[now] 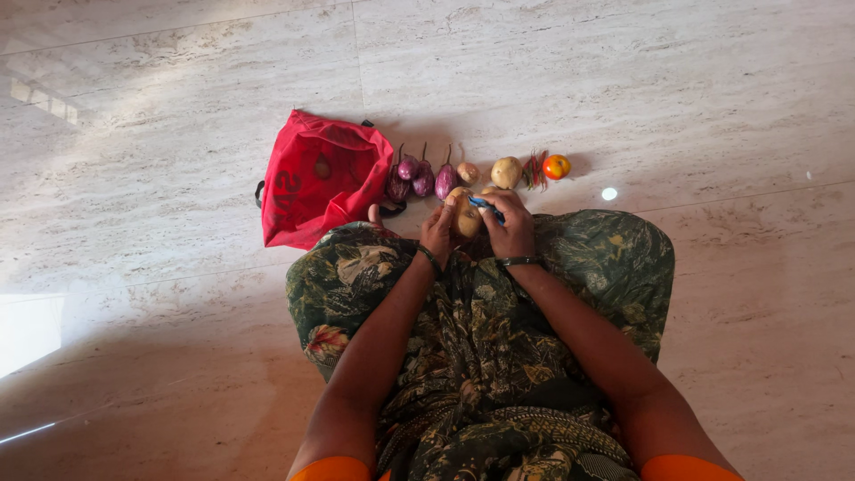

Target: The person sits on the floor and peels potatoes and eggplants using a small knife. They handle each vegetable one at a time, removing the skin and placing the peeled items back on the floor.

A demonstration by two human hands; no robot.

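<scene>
My left hand (436,230) grips a tan potato (465,218) above my lap. Touching the potato's top is a blue-handled peeler (486,207), held in my right hand (509,227). Both wrists carry dark bangles. I sit on the floor in a green patterned garment (481,338) that covers my folded legs.
A red cloth bag (321,178) lies on the pale marble floor (178,134) to the left. Beyond my hands runs a row of vegetables: three purple brinjals (420,176), an onion (468,171), a potato (506,172), red and green chillies (534,171) and a tomato (556,167).
</scene>
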